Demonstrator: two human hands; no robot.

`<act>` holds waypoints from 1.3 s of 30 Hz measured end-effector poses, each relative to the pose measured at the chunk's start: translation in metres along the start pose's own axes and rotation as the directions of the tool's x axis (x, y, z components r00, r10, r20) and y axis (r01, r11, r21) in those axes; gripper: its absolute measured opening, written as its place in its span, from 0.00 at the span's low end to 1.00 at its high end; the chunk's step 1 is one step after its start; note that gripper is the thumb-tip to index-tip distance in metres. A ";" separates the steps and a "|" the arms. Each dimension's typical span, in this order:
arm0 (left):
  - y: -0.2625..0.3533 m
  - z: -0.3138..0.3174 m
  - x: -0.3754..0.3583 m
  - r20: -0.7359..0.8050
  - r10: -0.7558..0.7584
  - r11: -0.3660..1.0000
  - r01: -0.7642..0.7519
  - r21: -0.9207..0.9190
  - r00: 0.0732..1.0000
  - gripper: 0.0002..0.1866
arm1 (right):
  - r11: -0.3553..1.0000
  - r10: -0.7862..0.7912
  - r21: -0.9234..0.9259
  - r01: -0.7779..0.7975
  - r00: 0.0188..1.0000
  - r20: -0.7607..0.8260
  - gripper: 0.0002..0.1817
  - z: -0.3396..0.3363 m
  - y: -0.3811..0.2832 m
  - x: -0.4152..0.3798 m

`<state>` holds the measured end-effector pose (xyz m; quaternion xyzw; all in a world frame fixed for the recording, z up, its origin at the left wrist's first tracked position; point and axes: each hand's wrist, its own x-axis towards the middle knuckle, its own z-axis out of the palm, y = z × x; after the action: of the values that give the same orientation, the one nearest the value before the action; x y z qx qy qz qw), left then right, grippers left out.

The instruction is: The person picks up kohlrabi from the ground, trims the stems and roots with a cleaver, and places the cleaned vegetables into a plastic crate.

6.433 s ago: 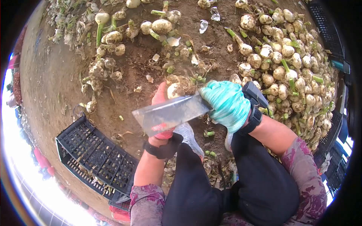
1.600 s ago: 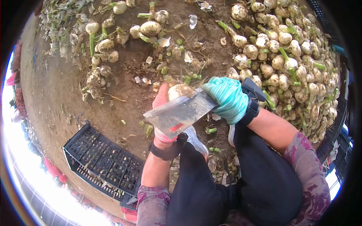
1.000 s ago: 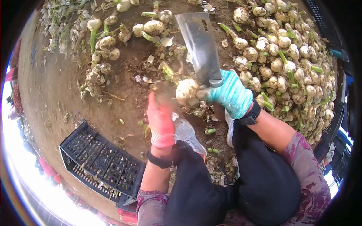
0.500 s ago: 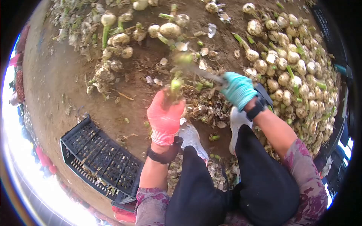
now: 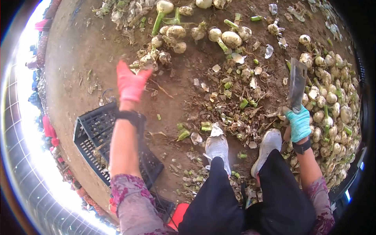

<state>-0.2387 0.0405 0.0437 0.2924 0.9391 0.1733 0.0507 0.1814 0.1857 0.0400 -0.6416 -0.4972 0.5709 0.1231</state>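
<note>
My left hand (image 5: 132, 81), in a pink glove, reaches out over the dirt floor with thumb and fingers spread and nothing in them. Just beyond its fingertips lies a cluster of soil-covered garlic bulbs (image 5: 149, 60), roots still attached. My right hand (image 5: 298, 124), in a teal glove, is closed around the handle of a cleaver (image 5: 297, 84). The wide, dirt-smeared blade points away from me, overlapping the edge of a large heap of trimmed garlic bulbs (image 5: 333, 113). More bulbs with green stems (image 5: 231, 39) are scattered at the far side.
A black plastic crate (image 5: 100, 125) lies tipped on the left, partly behind my left forearm. Cut stems and dry peel (image 5: 239, 102) litter the ground before my white shoes (image 5: 217, 150). Loose skins and leaves (image 5: 129, 15) lie at the far left.
My left hand has let go of the garlic stem and moved left and away from me, fingers opening. The cleaver has swung right, from near the left hand to beside the heap. The view has shifted.
</note>
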 end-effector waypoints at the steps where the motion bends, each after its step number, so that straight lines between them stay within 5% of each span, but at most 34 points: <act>1: -0.042 0.012 0.024 -0.006 -0.074 0.995 0.074 0.066 0.997 0.51 | 0.999 -0.026 -0.032 0.026 1.000 0.004 0.07 -0.003 0.003 0.001; 2: -0.062 0.018 0.038 -0.006 -0.088 0.994 0.088 0.063 0.996 0.51 | 0.996 -0.055 -0.063 0.055 0.998 0.010 0.08 -0.003 0.003 0.002; 4: -0.084 0.031 0.056 0.211 -0.581 0.776 0.613 -0.150 0.786 0.53 | 0.998 -0.005 -0.057 0.008 0.999 0.044 0.08 -0.003 -0.003 0.000; 6: -0.098 0.060 0.057 0.215 -0.502 0.814 0.542 -0.209 0.838 0.48 | 0.998 -0.001 -0.063 0.003 0.999 0.033 0.09 -0.002 -0.005 0.000; 7: -0.117 0.080 0.066 0.388 -0.325 0.692 0.496 -0.524 0.863 0.41 | 0.999 0.036 -0.008 -0.036 0.999 0.034 0.09 0.001 -0.012 -0.003; 8: -0.104 0.084 0.060 0.389 -0.327 0.692 0.499 -0.522 0.861 0.41 | 0.999 0.039 -0.009 -0.038 0.999 0.035 0.09 0.000 -0.010 -0.002; 10: -0.047 0.089 0.031 0.275 -0.340 0.420 0.407 -0.811 0.899 0.36 | 0.999 0.022 -0.029 -0.020 0.997 0.075 0.10 0.002 -0.006 0.000; 12: -0.010 0.082 0.005 0.194 -0.313 0.608 0.353 -0.711 0.930 0.28 | 0.999 0.021 -0.029 -0.019 0.996 0.089 0.10 0.009 -0.005 0.002; 14: 0.023 0.087 -0.022 0.511 -0.097 0.401 0.503 -0.765 0.854 0.26 | 0.999 0.033 -0.046 -0.029 0.995 0.096 0.10 0.012 -0.007 -0.002; 16: 0.040 0.119 -0.050 0.466 0.122 0.645 0.287 -0.709 0.876 0.30 | 0.999 0.020 -0.052 -0.012 0.989 0.143 0.10 0.016 -0.011 -0.006; 18: 0.084 0.103 -0.078 0.588 0.168 0.550 0.420 -0.722 0.791 0.31 | 0.999 -0.010 -0.035 0.016 0.987 0.157 0.09 0.015 -0.009 -0.009; 20: 0.096 0.100 -0.092 0.492 0.233 0.847 0.073 -0.527 0.839 0.30 | 1.000 -0.001 -0.016 0.003 0.993 0.117 0.10 0.012 -0.009 -0.013; 21: 0.105 0.077 -0.093 0.482 0.252 0.886 0.000 -0.464 0.839 0.31 | 1.000 -0.019 -0.011 0.020 0.996 0.082 0.11 0.006 0.005 -0.009; 24: 0.078 0.039 -0.079 0.341 0.191 0.767 0.077 -0.637 0.920 0.33 | 0.996 0.057 0.060 -0.060 0.997 0.061 0.13 -0.002 0.016 -0.011; 27: -0.017 0.038 -0.030 -0.035 -0.106 0.972 0.096 -0.216 0.994 0.34 | 0.993 0.077 0.079 -0.083 0.994 0.074 0.14 -0.007 0.014 -0.014; 33: -0.096 0.035 0.027 0.067 -0.558 0.829 0.559 0.005 0.827 0.46 | 0.999 0.047 0.004 -0.048 0.996 0.081 0.15 -0.010 -0.004 -0.024; 37: -0.076 0.050 0.038 0.160 -0.467 0.830 0.494 -0.258 0.869 0.48 | 0.999 0.049 0.020 -0.050 0.999 0.010 0.15 -0.009 -0.007 -0.026; 39: -0.056 0.063 0.045 0.286 -0.244 0.866 0.341 -0.367 0.927 0.45 | 0.998 0.070 -0.008 -0.070 0.997 0.038 0.15 -0.013 -0.002 -0.023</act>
<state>-0.2933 0.0418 -0.0343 0.1465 0.9029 0.3214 0.2448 0.1947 0.1735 0.0597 -0.6481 -0.4784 0.5854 0.0914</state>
